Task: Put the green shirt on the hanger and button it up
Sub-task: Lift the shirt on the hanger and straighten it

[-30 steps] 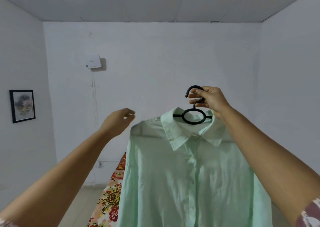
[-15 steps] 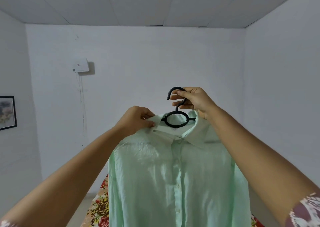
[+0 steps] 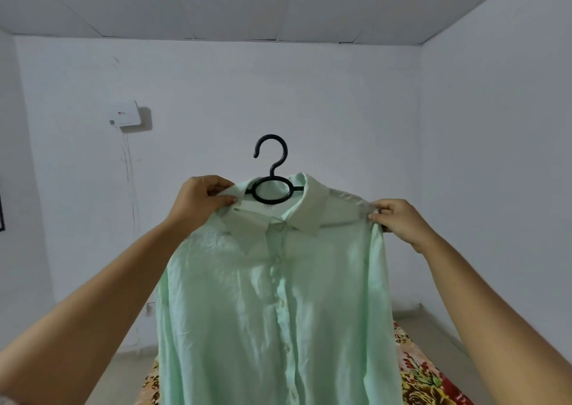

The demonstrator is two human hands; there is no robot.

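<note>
Straight ahead, a pale green button-front cotton shirt [image 3: 278, 296] hangs held up on a black plastic hanger [image 3: 272, 174]. The left hand [image 3: 201, 202] has its fingers pinched on the collar at nine o'clock. The right hand [image 3: 399, 219] has its fingers clamped on the three-o'clock shoulder. Seat both shoulders squarely and level the collar before buttoning.

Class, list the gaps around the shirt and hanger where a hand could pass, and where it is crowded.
Free: the air round the hanger hook, above the collar and between the left hand and right hand. Crowded: the collar's left end and the right shoulder of the green shirt, where those hands pinch.
</note>
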